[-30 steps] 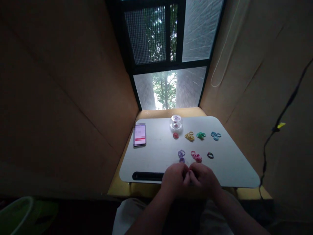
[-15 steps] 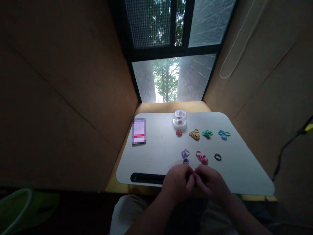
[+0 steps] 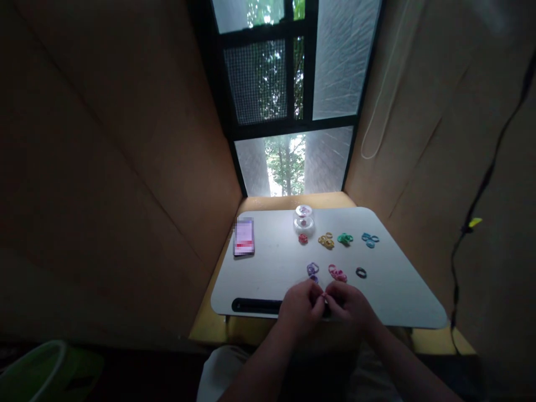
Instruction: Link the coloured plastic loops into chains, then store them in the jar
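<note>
My left hand point(image 3: 302, 306) and my right hand point(image 3: 347, 301) meet at the front edge of the white table point(image 3: 268, 279), fingertips pinched together on something small that I cannot make out. Just beyond them lie purple bands point(image 3: 312, 269) and pink bands point(image 3: 337, 273), with one dark band point(image 3: 360, 272) to the right. Farther back is a row of small piles: red bands point(image 3: 302, 239), yellow bands point(image 3: 326, 241), green bands point(image 3: 345, 239) and blue bands point(image 3: 370, 240). Behind the red pile stands a clear round container point(image 3: 304, 223).
A phone point(image 3: 243, 237) lies at the table's back left. A black slot point(image 3: 255, 305) runs along the front edge, left of my hands. A dark cable point(image 3: 481, 195) hangs at the right. On the floor at the lower left is a green basket point(image 3: 50, 371).
The head view has tilted up, so more window shows and the table looks slightly smaller. Both hands stay together at the front edge, their fingertips still pinched.
</note>
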Tool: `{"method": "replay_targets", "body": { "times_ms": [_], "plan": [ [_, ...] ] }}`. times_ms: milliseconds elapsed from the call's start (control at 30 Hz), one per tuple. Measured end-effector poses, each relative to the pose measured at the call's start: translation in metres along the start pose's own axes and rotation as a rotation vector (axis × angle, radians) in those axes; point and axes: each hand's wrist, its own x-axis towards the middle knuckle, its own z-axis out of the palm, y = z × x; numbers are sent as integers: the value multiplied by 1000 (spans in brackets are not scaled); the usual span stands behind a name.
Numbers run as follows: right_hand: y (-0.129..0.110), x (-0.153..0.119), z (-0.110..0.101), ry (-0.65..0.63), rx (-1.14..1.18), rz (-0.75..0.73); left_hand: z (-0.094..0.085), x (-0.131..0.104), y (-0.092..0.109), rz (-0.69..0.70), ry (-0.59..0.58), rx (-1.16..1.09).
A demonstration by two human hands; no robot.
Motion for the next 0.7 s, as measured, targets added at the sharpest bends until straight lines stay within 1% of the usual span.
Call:
{"method": "replay_targets", "body": {
  "times_ms": [200,400,700],
  "plan": [
    [2,2,3,99,-29,-47,0,-4,0,39,18,-14],
    [5,0,8,84,-22,14,2,-4,0,27,23,-10],
    [1,-3,8,133,-37,7,5,-7,-4,39,54,-17]
  ]
}}
